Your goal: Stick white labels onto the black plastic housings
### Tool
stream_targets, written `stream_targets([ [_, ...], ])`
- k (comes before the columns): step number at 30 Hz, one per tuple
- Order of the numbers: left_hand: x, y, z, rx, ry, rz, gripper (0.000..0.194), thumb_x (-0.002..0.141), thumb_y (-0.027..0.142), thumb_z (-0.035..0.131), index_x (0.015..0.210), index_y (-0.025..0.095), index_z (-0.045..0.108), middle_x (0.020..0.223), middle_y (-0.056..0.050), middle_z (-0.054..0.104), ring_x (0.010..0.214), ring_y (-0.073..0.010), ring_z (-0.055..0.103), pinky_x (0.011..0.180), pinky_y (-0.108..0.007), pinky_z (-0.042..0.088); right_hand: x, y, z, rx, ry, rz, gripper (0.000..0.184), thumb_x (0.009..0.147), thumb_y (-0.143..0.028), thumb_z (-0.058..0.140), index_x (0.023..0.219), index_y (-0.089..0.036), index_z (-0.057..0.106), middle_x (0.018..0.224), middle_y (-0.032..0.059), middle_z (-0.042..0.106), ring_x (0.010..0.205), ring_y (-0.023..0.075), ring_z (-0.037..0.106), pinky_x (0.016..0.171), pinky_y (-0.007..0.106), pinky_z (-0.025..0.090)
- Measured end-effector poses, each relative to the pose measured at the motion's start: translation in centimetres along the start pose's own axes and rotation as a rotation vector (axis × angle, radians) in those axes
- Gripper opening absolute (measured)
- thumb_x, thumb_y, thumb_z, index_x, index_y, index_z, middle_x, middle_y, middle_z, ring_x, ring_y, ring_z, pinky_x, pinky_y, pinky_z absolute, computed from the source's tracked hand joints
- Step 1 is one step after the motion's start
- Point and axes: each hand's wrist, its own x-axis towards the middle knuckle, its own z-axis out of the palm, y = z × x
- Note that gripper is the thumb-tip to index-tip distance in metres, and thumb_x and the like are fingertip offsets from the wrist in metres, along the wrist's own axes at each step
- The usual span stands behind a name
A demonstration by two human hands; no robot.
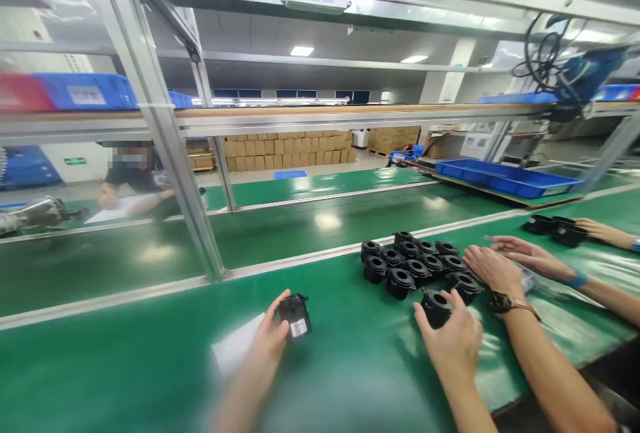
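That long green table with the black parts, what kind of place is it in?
Most likely a factory: many matching black parts sit on the long green table, and cardboard boxes are stacked in the background.

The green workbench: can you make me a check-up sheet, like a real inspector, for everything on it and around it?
Surface: green bench top, shiny with light reflections.
Job's things: group of black parts, standing close together; labelled black part, apart from them.
Clutter: white sheet, partly hidden.
Hands: left hand holds the labelled part; right hand has thumb and fingers around a round-topped black part. Another person's watch-wearing arm is close by.
Cables: dark loops hang at upper right.
Surroundings: blue tray, stacked cardboard boxes, overhead socket strip.
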Motion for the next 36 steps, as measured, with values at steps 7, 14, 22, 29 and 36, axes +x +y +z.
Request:
stream_targets([
  [7,0.0,0.3,-0.1,-0.013,-0.077,0.0,0.074,0.08,0.044,0.073,0.145,0.022,0.043,0.125,-0.015,0.063,0.124,-0.033,0.053,0.097,-0.039,0.041,0.4,4.3,1.3,-0.198,-0.043,-0.367,0.065,0.097,-0.05,0.048,0.137,0.001,0.048,0.11,0.0211,0.065,0.097,0.0377,0.056,0.093,0.05,0.044],
  [14,0.7,-0.8,-2.4,0.608,0.032,0.242,0.061,0.087,0.037,0.062,0.141,0.023,0.039,0.143,-0.015,0.047,0.128,-0.031,0.05,0.112,-0.047,0.033,-0.9,1.6,0.7,0.04,-0.109,-0.229,0.066,0.094,-0.054,0.054,0.137,-0.004,0.049,0.098,0.0178,0.067,0.093,0.037,0.051,0.09,0.054,0.041],
  [22,2.6,-2.1,-4.9,1.078,0.176,0.376,0.054,0.082,0.016,0.052,0.134,0.013,0.038,0.136,-0.02,0.046,0.13,-0.0324,0.045,0.114,-0.056,0.03,-6.6,-5.3,-0.2,0.537,-0.394,0.131,0.063,0.09,-0.045,0.067,0.14,-0.021,0.038,0.11,0.01,0.063,0.109,0.0282,0.057,0.096,0.046,0.047],
  [29,0.5,-0.3,-1.9,1.208,0.325,0.699,0.053,0.084,0.017,0.053,0.136,0.016,0.044,0.128,-0.017,0.045,0.121,-0.0308,0.046,0.106,-0.055,0.038,-4.4,-12.1,0.3,1.159,-0.762,0.702,0.059,0.085,-0.049,0.074,0.133,-0.025,0.049,0.116,0.0088,0.065,0.107,0.0251,0.059,0.087,0.035,0.049],
  [36,-1.5,0.3,2.0,0.363,-0.001,0.159,0.032,0.095,0.044,0.052,0.108,0.014,0.056,0.09,-0.011,0.066,0.08,-0.0224,0.066,0.075,-0.034,0.052,-3.5,-16.8,3.1,1.402,-1.006,0.822,0.051,0.086,-0.048,0.075,0.128,-0.022,0.058,0.113,0.0104,0.069,0.099,0.0234,0.062,0.08,0.032,0.052],
])
